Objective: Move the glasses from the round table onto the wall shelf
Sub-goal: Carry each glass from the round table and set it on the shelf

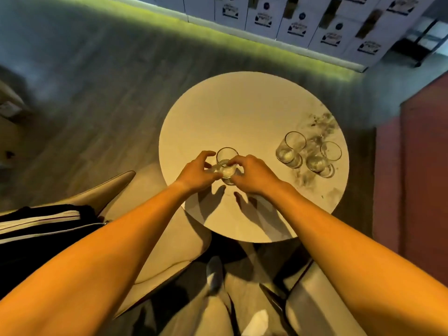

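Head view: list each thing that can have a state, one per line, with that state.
Near glass: upright on the round table, both hands around it.
Left hand: fingers curled at the near glass.
Right hand: fingers curled at the near glass.
Middle glass: upright, untouched.
Far-right glass: upright, untouched, beside the middle glass.

Warm, dim yellow light falls from above on the round table (242,112), and finger shadows lie on its top just below the two hands, toward the viewer. A green glow runs along the foot of the wall (242,48) beyond the table. The floor (84,93) left of the table is smeared with blur, and straight lines bend toward the picture's edges.
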Motion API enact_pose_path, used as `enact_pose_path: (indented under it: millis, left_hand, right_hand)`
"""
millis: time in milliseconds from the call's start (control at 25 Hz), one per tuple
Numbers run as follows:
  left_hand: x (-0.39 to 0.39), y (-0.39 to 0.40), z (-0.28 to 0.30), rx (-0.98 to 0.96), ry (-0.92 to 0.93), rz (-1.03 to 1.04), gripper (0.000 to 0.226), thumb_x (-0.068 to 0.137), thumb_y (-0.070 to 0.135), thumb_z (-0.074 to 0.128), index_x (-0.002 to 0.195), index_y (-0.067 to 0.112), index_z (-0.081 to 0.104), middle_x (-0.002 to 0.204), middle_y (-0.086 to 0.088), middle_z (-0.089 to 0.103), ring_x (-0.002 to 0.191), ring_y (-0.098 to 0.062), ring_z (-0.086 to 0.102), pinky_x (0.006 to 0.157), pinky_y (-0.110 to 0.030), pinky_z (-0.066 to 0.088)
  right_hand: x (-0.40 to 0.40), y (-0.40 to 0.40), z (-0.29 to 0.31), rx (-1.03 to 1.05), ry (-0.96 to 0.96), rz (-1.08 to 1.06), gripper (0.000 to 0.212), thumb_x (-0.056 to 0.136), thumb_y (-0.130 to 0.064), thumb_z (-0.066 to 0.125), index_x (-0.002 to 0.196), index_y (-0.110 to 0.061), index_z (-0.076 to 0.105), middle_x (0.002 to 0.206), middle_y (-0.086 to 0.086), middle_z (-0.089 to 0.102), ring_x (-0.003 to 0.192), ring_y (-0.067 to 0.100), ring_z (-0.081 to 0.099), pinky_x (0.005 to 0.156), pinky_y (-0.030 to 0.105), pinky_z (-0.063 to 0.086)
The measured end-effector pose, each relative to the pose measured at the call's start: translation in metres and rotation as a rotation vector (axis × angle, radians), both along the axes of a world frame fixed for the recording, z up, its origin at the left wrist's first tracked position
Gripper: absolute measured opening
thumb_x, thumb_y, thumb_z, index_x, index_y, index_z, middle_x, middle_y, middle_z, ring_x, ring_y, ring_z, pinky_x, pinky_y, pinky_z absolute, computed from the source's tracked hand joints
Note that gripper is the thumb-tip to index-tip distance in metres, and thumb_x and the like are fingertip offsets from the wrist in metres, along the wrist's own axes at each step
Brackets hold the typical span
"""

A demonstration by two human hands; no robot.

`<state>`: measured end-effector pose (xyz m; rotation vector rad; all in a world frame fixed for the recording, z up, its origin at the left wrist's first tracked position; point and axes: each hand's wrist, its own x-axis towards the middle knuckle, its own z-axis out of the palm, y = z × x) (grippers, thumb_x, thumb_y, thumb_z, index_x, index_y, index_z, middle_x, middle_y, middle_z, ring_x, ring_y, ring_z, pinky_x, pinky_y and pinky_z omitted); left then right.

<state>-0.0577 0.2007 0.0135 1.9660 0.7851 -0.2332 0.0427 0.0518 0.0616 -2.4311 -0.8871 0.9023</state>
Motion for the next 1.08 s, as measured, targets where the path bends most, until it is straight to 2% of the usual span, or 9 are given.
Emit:
enact_pose_path:
  millis: [200,320,520,640,760,840,880,960,1080]
  left_hand:
    - [0.013,-0.003,-0.014,-0.016,-0.062,-0.065,0.063,0.081,0.031,0.079,0.135,0.029,0.048,0.112,-0.002,0.062,0.099,-0.021,0.063,0.081,-0.029,0.050]
    - [0.020,-0.008,0.003,-0.059,-0.105,-0.124,0.065,0.078,0.029,0.082,0.135,0.030,0.049,0.122,-0.004,0.061,0.102,-0.023,0.066,0.085,-0.033,0.056]
    - [0.050,-0.061,0.072,-0.097,-0.230,-0.375,0.071,0.076,0.027,0.084,0.137,0.030,0.048,0.132,-0.003,0.054,0.093,-0.017,0.069,0.075,-0.026,0.058]
    - [0.055,-0.125,0.117,-0.133,-0.334,-0.536,0.070,0.076,0.028,0.084,0.136,0.030,0.050,0.128,-0.002,0.059,0.101,-0.017,0.067,0.075,-0.025,0.058]
    - [0.025,-0.226,0.163,-0.154,-0.446,-0.779,0.065,0.075,0.029,0.085,0.133,0.032,0.054,0.116,0.008,0.064,0.096,-0.010,0.064,0.068,-0.020,0.052]
    - [-0.010,-0.299,0.188,-0.174,-0.503,-0.941,0.065,0.075,0.029,0.085,0.133,0.030,0.055,0.114,0.009,0.067,0.097,-0.004,0.066,0.082,-0.030,0.056]
    - [-0.031,-0.338,0.199,-0.182,-0.526,-1.023,0.066,0.075,0.030,0.085,0.133,0.029,0.055,0.116,0.006,0.069,0.103,-0.006,0.066,0.092,-0.034,0.054]
    - [-0.075,-0.411,0.217,-0.232,-0.544,-1.162,0.068,0.075,0.030,0.085,0.135,0.027,0.054,0.119,-0.002,0.069,0.110,-0.016,0.066,0.101,-0.040,0.051]
    - [-0.152,-0.517,0.239,-0.324,-0.536,-1.368,0.067,0.077,0.033,0.083,0.136,0.033,0.053,0.120,-0.005,0.068,0.110,-0.023,0.065,0.095,-0.045,0.054]
  right_hand:
    - [0.001,0.004,-0.019,0.016,-0.101,-0.082,0.028,0.094,-0.024,0.061,0.121,-0.022,0.067,0.120,0.013,0.060,0.109,0.032,0.058,0.079,0.029,0.039]
    - [0.001,-0.011,-0.004,0.040,-0.141,-0.112,0.024,0.096,-0.025,0.058,0.118,-0.021,0.068,0.117,0.013,0.062,0.106,0.033,0.059,0.078,0.031,0.042]
    - [-0.006,-0.088,0.068,0.104,-0.267,-0.267,0.021,0.096,-0.027,0.059,0.115,-0.022,0.068,0.118,0.011,0.064,0.108,0.031,0.059,0.088,0.041,0.050]
    - [-0.037,-0.158,0.114,0.126,-0.371,-0.428,0.022,0.097,-0.028,0.058,0.115,-0.021,0.066,0.116,0.011,0.063,0.106,0.033,0.059,0.086,0.041,0.049]
    - [-0.110,-0.257,0.157,0.115,-0.465,-0.649,0.022,0.097,-0.029,0.056,0.115,-0.022,0.066,0.112,0.012,0.060,0.104,0.034,0.059,0.088,0.045,0.050]
    - [-0.172,-0.325,0.181,0.110,-0.516,-0.808,0.023,0.096,-0.029,0.057,0.116,-0.023,0.066,0.113,0.013,0.061,0.105,0.034,0.060,0.090,0.046,0.049]
    - [-0.206,-0.358,0.191,0.101,-0.540,-0.894,0.023,0.096,-0.028,0.057,0.116,-0.023,0.066,0.113,0.013,0.062,0.105,0.034,0.060,0.091,0.046,0.049]
    - [-0.278,-0.419,0.210,0.087,-0.572,-1.048,0.022,0.096,-0.028,0.057,0.115,-0.022,0.066,0.113,0.013,0.063,0.105,0.035,0.060,0.092,0.046,0.048]
    - [-0.389,-0.496,0.236,0.033,-0.619,-1.239,0.019,0.097,-0.028,0.056,0.112,-0.023,0.065,0.110,0.013,0.064,0.104,0.033,0.060,0.090,0.046,0.048]
